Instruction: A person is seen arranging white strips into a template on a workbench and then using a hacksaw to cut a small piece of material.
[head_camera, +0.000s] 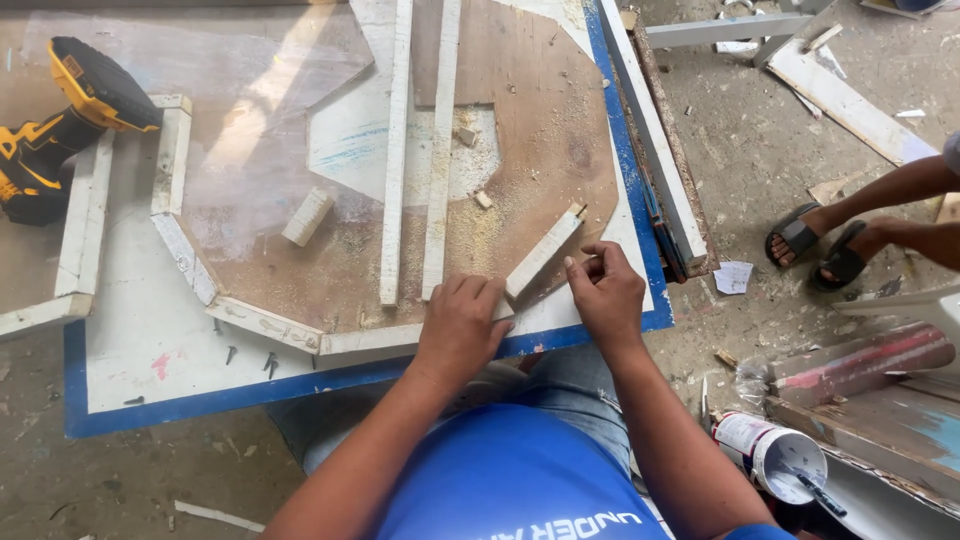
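Head view: a short white wood strip (543, 253) is seen lying at a slant near the lower centre of the frame, on a brown board (520, 130) dusted with sawdust. The board rests on a white panel with a blue border (150, 350), which serves as the counter. The left hand (460, 325) is laid palm down, fingers together, pressing the strip's lower end; nothing is enclosed by its grip. The right hand (605, 290) is set just beside the strip, fingertips curled and pinched narrow at its edge, apparently to steady it along the board's angled rim. Both forearms are extended from the bottom of the frame. Two long white strips (420, 150) are noted upright at centre, a small wood block (307, 216) to their left, loose screws (250, 358) lower left, and a yellow drill (60, 125) upper left.
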